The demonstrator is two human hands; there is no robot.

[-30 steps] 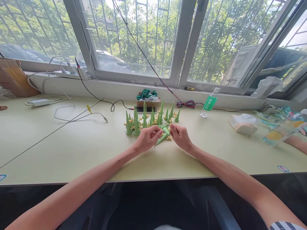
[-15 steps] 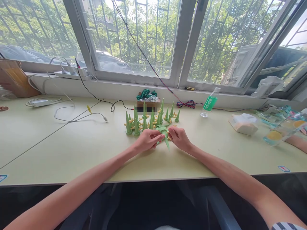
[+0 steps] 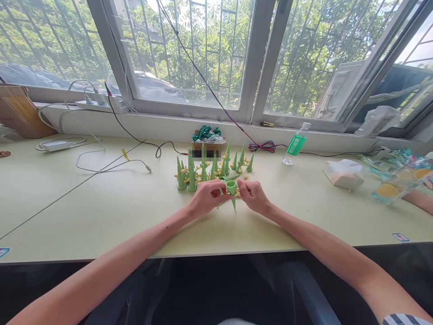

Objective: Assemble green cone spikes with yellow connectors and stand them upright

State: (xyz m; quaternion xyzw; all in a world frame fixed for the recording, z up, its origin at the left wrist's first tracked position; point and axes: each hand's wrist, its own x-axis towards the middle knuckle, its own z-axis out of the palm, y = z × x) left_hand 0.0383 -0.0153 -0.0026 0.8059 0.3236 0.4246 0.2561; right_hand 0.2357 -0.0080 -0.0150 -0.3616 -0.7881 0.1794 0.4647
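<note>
A green watering spike (image 3: 231,186) is held tip down, its round open end turned up toward me. My left hand (image 3: 210,196) is closed around its left side, thumb and fingers pinching it near the collar. My right hand (image 3: 251,194) is closed at the spike's right side, pinching a small yellow valve that its fingers now mostly hide. Just beyond my hands stand several green spikes (image 3: 191,179), upright on the table, with yellow valves (image 3: 204,176) among them. Another green spike (image 3: 232,177) lies on its side behind the held one.
Behind the spikes sits a small cardboard box (image 3: 211,146) with green wrapping in it. A water bottle (image 3: 296,144) and a tissue pack (image 3: 344,174) stand to the right. Cables (image 3: 115,162) lie at left. Another person's arm (image 3: 419,201) shows at the right edge, beside a clear bag (image 3: 389,192).
The held spike has tipped so its open end now faces up toward me. My right fingers are closer against its side, and the yellow valve at their tips is now covered.
</note>
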